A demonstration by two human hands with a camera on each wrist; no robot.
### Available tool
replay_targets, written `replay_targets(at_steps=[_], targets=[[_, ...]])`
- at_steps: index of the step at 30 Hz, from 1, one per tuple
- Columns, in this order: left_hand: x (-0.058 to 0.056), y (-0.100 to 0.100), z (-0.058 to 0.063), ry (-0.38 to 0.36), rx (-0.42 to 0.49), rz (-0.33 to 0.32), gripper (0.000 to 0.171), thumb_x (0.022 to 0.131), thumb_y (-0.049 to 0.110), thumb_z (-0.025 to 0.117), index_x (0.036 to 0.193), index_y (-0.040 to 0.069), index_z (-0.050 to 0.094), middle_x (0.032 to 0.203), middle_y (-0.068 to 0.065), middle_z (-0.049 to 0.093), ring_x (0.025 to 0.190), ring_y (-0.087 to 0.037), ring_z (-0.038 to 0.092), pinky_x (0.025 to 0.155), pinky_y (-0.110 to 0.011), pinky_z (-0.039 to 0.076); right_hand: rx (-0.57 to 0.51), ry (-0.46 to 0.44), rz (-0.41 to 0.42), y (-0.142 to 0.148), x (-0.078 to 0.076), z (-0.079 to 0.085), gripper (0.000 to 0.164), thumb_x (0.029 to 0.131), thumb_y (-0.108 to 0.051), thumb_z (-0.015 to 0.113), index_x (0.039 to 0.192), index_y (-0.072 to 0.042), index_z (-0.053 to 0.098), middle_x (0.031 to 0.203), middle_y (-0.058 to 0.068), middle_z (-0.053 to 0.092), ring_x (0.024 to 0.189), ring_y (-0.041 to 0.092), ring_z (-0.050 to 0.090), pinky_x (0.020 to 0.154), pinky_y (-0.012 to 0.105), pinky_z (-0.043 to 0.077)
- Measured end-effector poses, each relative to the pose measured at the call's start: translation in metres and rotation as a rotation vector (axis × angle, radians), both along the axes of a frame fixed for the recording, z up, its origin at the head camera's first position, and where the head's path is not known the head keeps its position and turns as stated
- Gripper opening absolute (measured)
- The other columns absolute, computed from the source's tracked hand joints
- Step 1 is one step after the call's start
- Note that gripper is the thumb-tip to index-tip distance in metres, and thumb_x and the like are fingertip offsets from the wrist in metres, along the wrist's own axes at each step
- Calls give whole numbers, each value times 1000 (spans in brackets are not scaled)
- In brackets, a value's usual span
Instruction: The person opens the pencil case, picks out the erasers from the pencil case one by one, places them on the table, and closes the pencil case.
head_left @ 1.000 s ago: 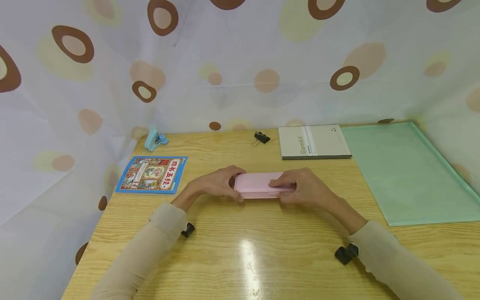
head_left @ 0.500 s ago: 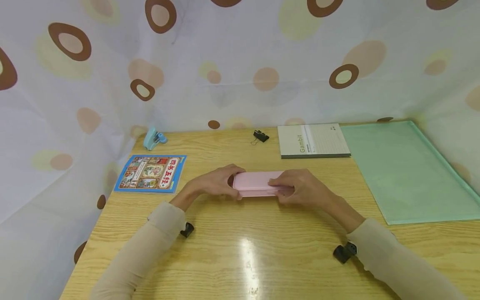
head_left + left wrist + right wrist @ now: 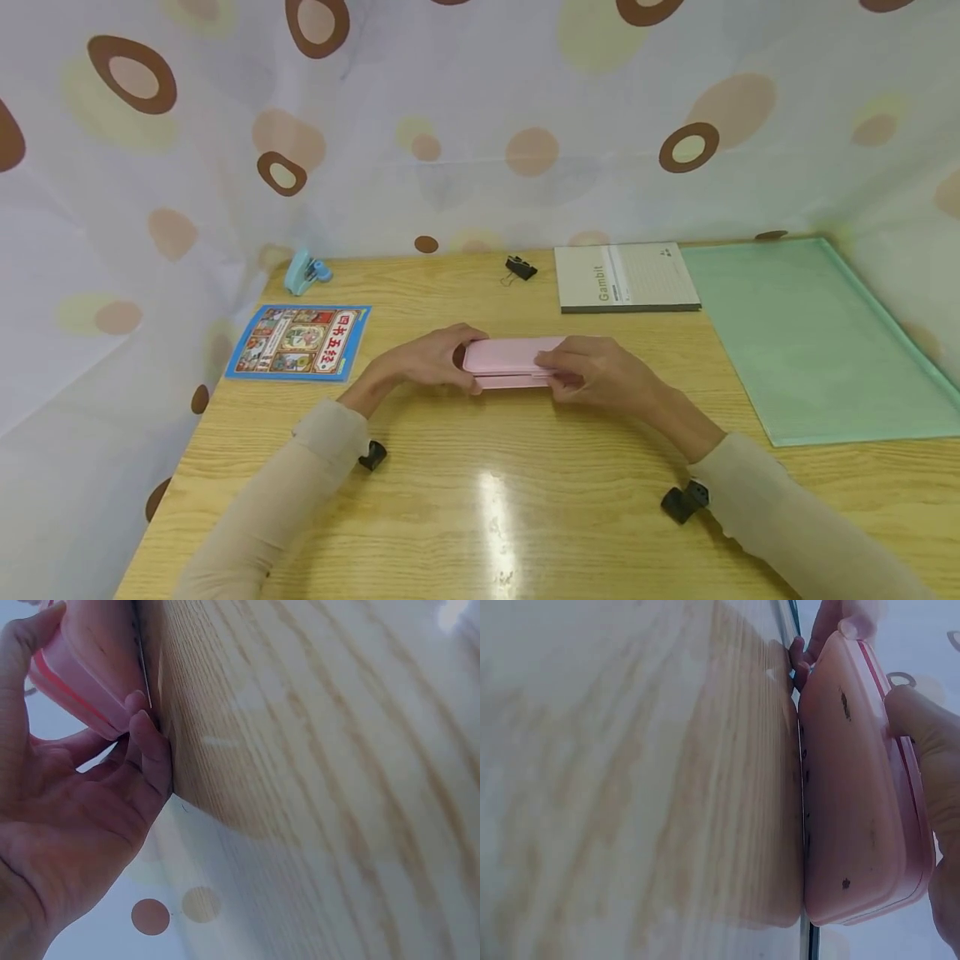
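Observation:
A pink pencil case (image 3: 510, 355) lies across the middle of the wooden table, its long side facing me. My left hand (image 3: 431, 357) holds its left end, thumb at the near side and fingers round the far corner; the left wrist view shows the fingertips low against the case (image 3: 94, 664). At the right end my right hand (image 3: 607, 373) grips the front edge by the lid, fingers partly hidden. A narrow gap shows between lid and base along the front. In the right wrist view the pencil case (image 3: 855, 795) has dark scuffs on its side.
A blue-edged booklet (image 3: 300, 342) lies left, with a light-blue hole punch or stapler-like item (image 3: 303, 273) behind it. A black binder clip (image 3: 521, 267), a Gambit notebook (image 3: 627, 278) and a green translucent folder (image 3: 817, 342) lie toward the back and right. A patterned curtain (image 3: 480, 125) encloses the table.
The pencil case's lid has risen slightly along the front, so the gap above the base is plainer. Both hands keep their holds, and the whole view has shifted a little.

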State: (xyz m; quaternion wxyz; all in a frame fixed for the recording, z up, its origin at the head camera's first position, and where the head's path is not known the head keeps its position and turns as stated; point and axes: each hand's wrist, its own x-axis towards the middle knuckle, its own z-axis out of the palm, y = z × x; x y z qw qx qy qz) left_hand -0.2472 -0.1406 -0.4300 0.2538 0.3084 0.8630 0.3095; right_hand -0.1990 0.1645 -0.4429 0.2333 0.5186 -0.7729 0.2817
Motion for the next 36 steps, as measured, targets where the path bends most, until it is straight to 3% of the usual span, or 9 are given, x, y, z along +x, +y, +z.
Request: replay_targets(at_steps=[7, 13, 16, 22, 27, 29, 32, 36], targets=[[0, 0, -2, -55, 3, 50, 88, 77, 33, 88, 149, 7, 47, 140, -6, 52, 119, -21, 53, 105, -37, 44, -22, -46, -65, 8, 1, 5, 31, 77, -8, 86, 107, -8, 82, 98, 2, 79, 87, 18, 71, 78, 36, 56], [2, 3, -1, -55, 30, 43, 92, 71, 29, 94, 146, 7, 45, 136, -7, 52, 116, -21, 54, 104, -38, 44, -82, 51, -146, 21, -7, 18, 15, 88, -19, 84, 100, -10, 83, 91, 0, 79, 76, 16, 57, 72, 30, 39], [3, 4, -1, -69, 47, 47, 93, 69, 23, 96, 145, 8, 45, 133, -6, 55, 113, -20, 57, 102, -37, 45, -105, 69, -167, 27, -12, 25, 16, 83, -13, 87, 97, -8, 83, 86, 0, 78, 72, 15, 49, 70, 29, 33], [4, 5, -3, -95, 62, 69, 103, 66, 21, 99, 148, 9, 39, 136, -6, 56, 117, -19, 57, 107, -38, 43, -80, -52, -300, 39, -15, 27, 19, 76, -9, 90, 94, -8, 83, 84, 2, 78, 73, 16, 57, 69, 33, 38], [6, 4, -7, -117, 134, 50, 114, 66, 15, 101, 153, 15, 26, 140, -7, 59, 123, -18, 58, 111, -38, 42, -56, -75, -360, 40, -16, 27, 16, 77, -9, 90, 92, -8, 83, 84, 4, 76, 74, 21, 67, 73, 43, 51], [7, 5, -8, -127, 172, 40, 116, 65, 11, 100, 152, 15, 23, 137, -8, 60, 121, -18, 60, 108, -37, 45, -56, -84, -377, 39, -17, 29, 14, 79, -9, 89, 91, -7, 83, 83, 4, 76, 73, 20, 66, 71, 41, 52], [10, 5, -9, -86, 168, 46, 111, 64, 13, 101, 147, 13, 28, 121, -9, 63, 106, -19, 60, 94, -34, 50, -70, -198, -434, 37, -19, 32, 9, 85, -13, 86, 93, -9, 83, 82, 3, 76, 66, 16, 60, 63, 34, 47], [15, 4, -10, -24, 135, 77, 109, 65, 18, 101, 146, 12, 29, 103, -10, 59, 90, -21, 54, 79, -32, 47, -80, -457, -541, 37, -25, 37, 19, 97, -28, 76, 102, -10, 83, 84, 5, 75, 62, 16, 48, 58, 29, 38]])
